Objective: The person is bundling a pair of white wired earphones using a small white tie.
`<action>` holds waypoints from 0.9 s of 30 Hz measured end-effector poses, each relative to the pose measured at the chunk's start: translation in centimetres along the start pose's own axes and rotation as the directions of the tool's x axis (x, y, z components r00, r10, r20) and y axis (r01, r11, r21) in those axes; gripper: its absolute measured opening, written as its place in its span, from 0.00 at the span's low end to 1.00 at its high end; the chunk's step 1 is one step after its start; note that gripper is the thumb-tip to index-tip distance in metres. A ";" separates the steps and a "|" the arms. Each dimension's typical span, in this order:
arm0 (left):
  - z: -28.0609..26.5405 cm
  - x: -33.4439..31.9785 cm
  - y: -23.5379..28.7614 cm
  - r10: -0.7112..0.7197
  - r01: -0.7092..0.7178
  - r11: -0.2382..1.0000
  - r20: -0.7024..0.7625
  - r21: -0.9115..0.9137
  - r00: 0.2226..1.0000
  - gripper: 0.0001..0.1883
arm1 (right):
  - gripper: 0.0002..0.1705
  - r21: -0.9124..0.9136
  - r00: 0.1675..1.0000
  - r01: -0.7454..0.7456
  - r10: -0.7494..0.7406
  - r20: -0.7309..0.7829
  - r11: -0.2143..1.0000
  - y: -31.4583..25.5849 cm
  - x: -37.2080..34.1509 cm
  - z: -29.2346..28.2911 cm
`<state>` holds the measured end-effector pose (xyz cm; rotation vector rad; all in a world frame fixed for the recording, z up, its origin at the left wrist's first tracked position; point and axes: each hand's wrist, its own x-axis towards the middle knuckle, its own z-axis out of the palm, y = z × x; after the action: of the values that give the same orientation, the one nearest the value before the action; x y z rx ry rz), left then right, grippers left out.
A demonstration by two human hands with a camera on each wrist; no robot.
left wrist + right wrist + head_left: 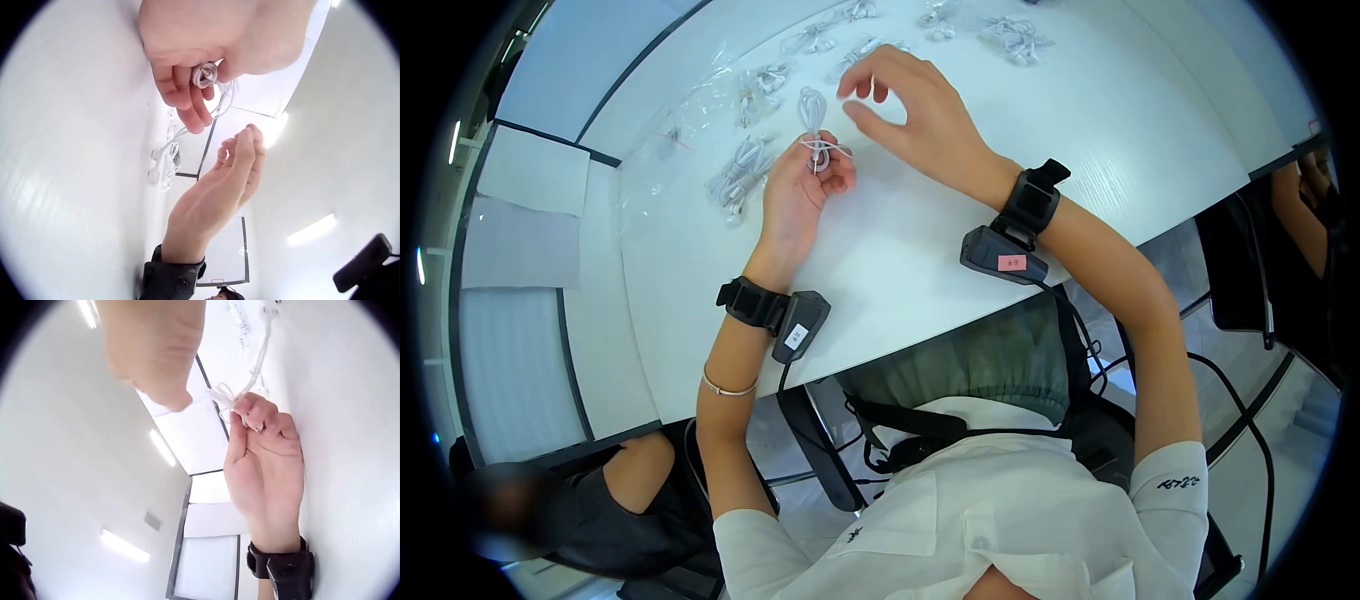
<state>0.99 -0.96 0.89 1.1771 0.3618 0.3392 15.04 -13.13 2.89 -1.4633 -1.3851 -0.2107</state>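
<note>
A white cable (811,104), wound into a long narrow coil, is pinched between the thumb and fingers of my left hand (792,195). One strand crosses the coil's middle and loops out to the right. The left wrist view shows the coil's end (205,75) at the fingers. My right hand (925,115) hovers to the right of the coil, its fingers loosely bent and its thumb apart, with nothing between them. In the right wrist view the coil stands up past the left fingertips (245,403), near the right hand (153,353).
Several bundled white cables lie on the white table (1100,150), one bundle (742,172) just left of my left hand and another (1015,40) at the back. Clear plastic bags (690,115) lie at the left. People sit at the lower left and far right.
</note>
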 end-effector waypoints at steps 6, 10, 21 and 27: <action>0.5 0.0 0.0 0.051 -0.051 0.999 0.005 -0.004 0.999 0.14 | 0.12 -0.132 0.965 0.225 -0.202 0.169 0.965 -1.0 -1.0 1.2; 0.0 0.0 -0.3 0.033 -0.034 0.999 0.058 0.006 0.998 0.16 | 0.16 -0.250 0.967 0.225 -0.183 0.180 0.942 -1.0 -1.0 1.4; 0.6 0.0 -0.1 0.017 -0.017 1.000 0.057 -0.009 0.998 0.15 | 0.15 -0.355 0.955 0.277 -0.216 0.201 0.893 -0.7 -1.0 1.8; 1.3 0.1 0.0 -0.016 0.017 0.998 -0.027 0.053 1.000 0.17 | 0.13 -0.355 0.954 0.281 -0.218 0.205 0.892 -0.6 -0.9 1.8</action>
<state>1.64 -2.00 1.29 1.2222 0.4060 0.3328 13.32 -12.46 1.79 -1.6396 -1.7376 -0.5653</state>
